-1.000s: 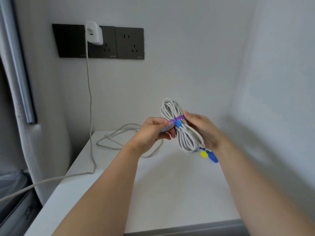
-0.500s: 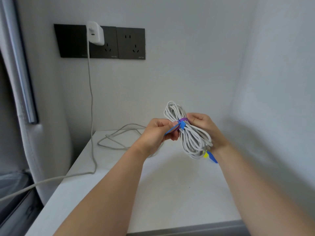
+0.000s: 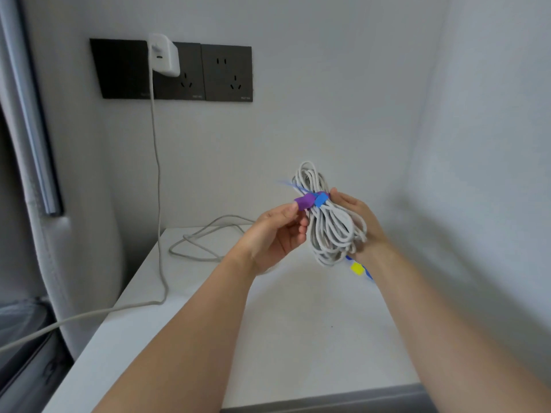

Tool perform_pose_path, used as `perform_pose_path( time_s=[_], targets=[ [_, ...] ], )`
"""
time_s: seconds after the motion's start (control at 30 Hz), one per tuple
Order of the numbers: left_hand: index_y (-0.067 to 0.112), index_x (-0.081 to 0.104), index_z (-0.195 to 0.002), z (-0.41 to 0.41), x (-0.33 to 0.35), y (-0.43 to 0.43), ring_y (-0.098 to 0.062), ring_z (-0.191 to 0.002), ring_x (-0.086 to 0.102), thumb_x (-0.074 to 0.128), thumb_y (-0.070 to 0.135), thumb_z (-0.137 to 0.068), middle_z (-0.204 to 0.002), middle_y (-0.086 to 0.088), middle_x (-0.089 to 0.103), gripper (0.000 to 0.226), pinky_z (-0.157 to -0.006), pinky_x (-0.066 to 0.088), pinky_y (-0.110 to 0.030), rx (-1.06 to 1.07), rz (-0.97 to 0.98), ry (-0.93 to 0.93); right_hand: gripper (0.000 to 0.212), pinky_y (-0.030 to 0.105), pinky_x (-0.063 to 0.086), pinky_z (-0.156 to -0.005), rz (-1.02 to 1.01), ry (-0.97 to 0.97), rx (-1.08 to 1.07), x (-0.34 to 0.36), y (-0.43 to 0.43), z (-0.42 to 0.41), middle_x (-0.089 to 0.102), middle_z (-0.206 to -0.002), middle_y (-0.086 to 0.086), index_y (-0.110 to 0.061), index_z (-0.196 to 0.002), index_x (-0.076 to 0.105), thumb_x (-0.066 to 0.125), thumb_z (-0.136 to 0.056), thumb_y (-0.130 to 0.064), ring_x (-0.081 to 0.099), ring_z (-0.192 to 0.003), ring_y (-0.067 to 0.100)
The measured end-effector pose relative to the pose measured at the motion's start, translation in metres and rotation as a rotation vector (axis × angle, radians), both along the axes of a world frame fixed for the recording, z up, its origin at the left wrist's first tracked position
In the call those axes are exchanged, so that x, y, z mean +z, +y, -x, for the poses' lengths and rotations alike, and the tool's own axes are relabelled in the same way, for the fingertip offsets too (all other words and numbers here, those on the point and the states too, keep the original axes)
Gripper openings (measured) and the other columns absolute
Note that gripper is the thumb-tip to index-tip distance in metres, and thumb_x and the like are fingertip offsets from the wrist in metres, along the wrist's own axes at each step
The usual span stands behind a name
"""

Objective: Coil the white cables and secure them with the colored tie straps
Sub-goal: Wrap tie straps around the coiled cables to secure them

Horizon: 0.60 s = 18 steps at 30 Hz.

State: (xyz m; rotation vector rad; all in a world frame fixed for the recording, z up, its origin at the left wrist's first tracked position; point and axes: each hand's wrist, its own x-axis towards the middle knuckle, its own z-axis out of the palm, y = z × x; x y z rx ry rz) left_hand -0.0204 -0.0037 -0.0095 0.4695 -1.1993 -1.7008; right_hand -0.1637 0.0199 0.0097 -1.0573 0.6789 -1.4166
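A: Quick, where are we putting the coil (image 3: 331, 225)?
B: We're seeing it held in the air above the table (image 3: 298, 338), loops drooping toward 6 o'clock. The right hand (image 3: 362, 219) is cradling it from the 3 o'clock side, thumb lying by the wrap. The fingers are sitting behind the loops, so we cannot tell how tightly they're curling.
A: Left hand (image 3: 272, 235)?
B: Sitting at 9 o'clock of the coil. Thumb and forefinger are pinching the end of the purple strap (image 3: 304, 202), with the other fingers curling loosely below. The strap is reaching across to the coil's waist.
A: We're getting blue there too?
B: Yes, a blue strap (image 3: 321, 200) is sitting just beside the purple one, touching the coil. A blurred blue tail is poking out toward 10 o'clock.
A: Under the coil?
B: A yellow tab (image 3: 357, 268) is showing at 5 o'clock, by the right wrist. We cannot tell whether it's lying on the table or hanging.
A: Background, fast.
B: A loose cable (image 3: 202, 244) is lying looped on the table at 9 o'clock of the left hand. A charger (image 3: 164, 55) is sitting in the dark sockets (image 3: 226, 73) at 11 o'clock, its lead (image 3: 157, 189) dropping down the wall.
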Motion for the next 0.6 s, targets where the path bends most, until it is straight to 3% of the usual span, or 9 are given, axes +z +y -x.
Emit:
perform_pose_path(
  time_s=[0.1, 0.17, 0.27, 0.33, 0.47, 0.6],
  targets=[
    [0.011, 0.067, -0.080, 0.002, -0.002, 0.001, -0.012, -0.059, 0.055, 0.054, 0.031, -0.078, -0.065, -0.004, 0.056, 0.024, -0.056, 0.051, -0.019, 0.040, 0.041, -0.026, 0.045, 0.028, 0.053, -0.044, -0.090, -0.030, 0.002, -0.006, -0.008, 0.000, 0.067, -0.058, 0.016, 0.001, -0.065, 0.070, 0.044, -0.093, -0.022, 0.066, -0.048, 0.025],
    [0.010, 0.065, -0.099, 0.005, -0.002, -0.001, -0.022, -0.076, 0.055, 0.057, 0.040, -0.083, -0.082, -0.012, 0.053, 0.035, -0.066, 0.051, -0.028, 0.134, 0.110, -0.134, 0.039, 0.026, 0.054, -0.052, -0.040, 0.020, -0.100, -0.010, -0.016, 0.000, 0.068, -0.061, 0.011, -0.001, -0.070, 0.069, 0.045, -0.095, -0.018, 0.066, -0.053, 0.022],
    [0.006, 0.064, -0.094, 0.009, -0.001, -0.001, -0.022, -0.071, 0.054, 0.051, 0.042, -0.090, -0.074, -0.008, 0.052, 0.038, -0.064, 0.046, -0.032, 0.283, 0.195, -0.253, 0.034, 0.033, 0.047, -0.065, 0.133, 0.309, -0.374, -0.016, -0.023, -0.002, 0.062, -0.065, 0.020, 0.008, -0.075, 0.061, 0.051, -0.095, -0.017, 0.058, -0.061, 0.021],
    [0.006, 0.062, -0.088, 0.010, 0.000, 0.001, -0.017, -0.062, 0.053, 0.044, 0.031, -0.097, -0.068, -0.006, 0.053, 0.032, -0.056, 0.044, -0.027, 0.372, 0.239, -0.282, 0.043, 0.033, 0.040, -0.063, 0.243, 0.442, -0.472, -0.020, -0.025, -0.004, 0.055, -0.065, 0.032, 0.016, -0.074, 0.058, 0.054, -0.093, -0.022, 0.048, -0.064, 0.022],
    [0.006, 0.061, -0.093, 0.008, 0.000, 0.002, -0.021, -0.073, 0.054, 0.039, 0.021, -0.100, -0.080, -0.012, 0.057, 0.028, -0.062, 0.045, -0.031, 0.344, 0.272, -0.269, 0.040, 0.030, 0.036, -0.057, 0.299, 0.497, -0.573, -0.018, -0.024, -0.003, 0.053, -0.062, 0.016, 0.011, -0.064, 0.056, 0.054, -0.094, -0.016, 0.043, -0.060, 0.020],
    [0.005, 0.058, -0.091, 0.011, 0.001, 0.002, -0.011, -0.066, 0.055, 0.037, 0.013, -0.100, -0.078, -0.007, 0.057, 0.024, -0.059, 0.048, -0.023, 0.370, 0.275, -0.278, 0.042, 0.025, 0.032, -0.052, 0.327, 0.528, -0.621, -0.017, -0.022, -0.004, 0.046, -0.055, 0.011, 0.011, -0.060, 0.050, 0.055, -0.093, -0.015, 0.039, -0.054, 0.014]
  ],
)
